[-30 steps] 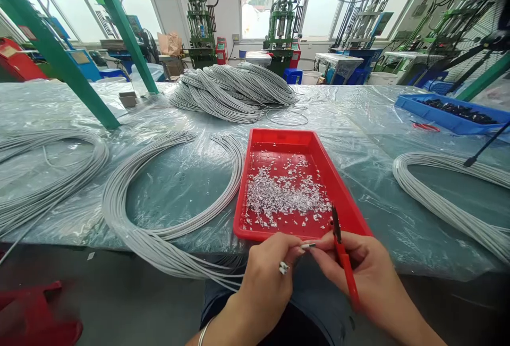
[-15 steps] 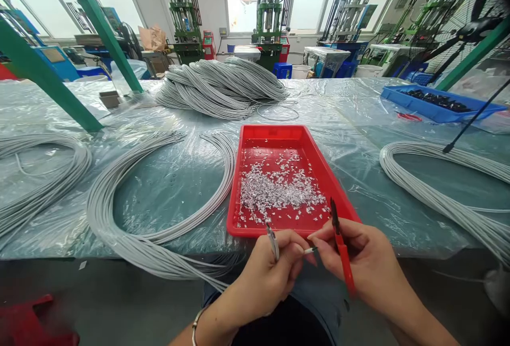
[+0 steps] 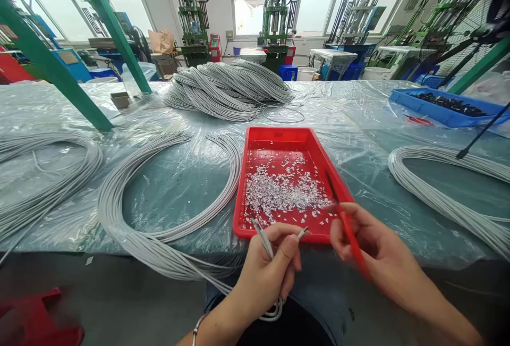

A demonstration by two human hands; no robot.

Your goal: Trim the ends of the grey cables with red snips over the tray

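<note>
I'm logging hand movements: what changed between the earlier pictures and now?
The right hand, holding red-handled cutters, has moved rightward, away from the thin grey cable end. The left hand still holds that end; the red rectangular plastic tray stayed put.

Daylight comes in white and washed out through the windows (image 3: 316,14) behind the red tray (image 3: 279,134), glaring in streaks off the plastic sheeting (image 3: 366,176) around it. Inside it, I see the scraps (image 3: 274,192) glitter sharply. Below it, the floor (image 3: 127,303) sits dim. By its near right corner, the red-handled tool (image 3: 353,239) is blurred; far right of it, shapes stretch and darken.
</note>
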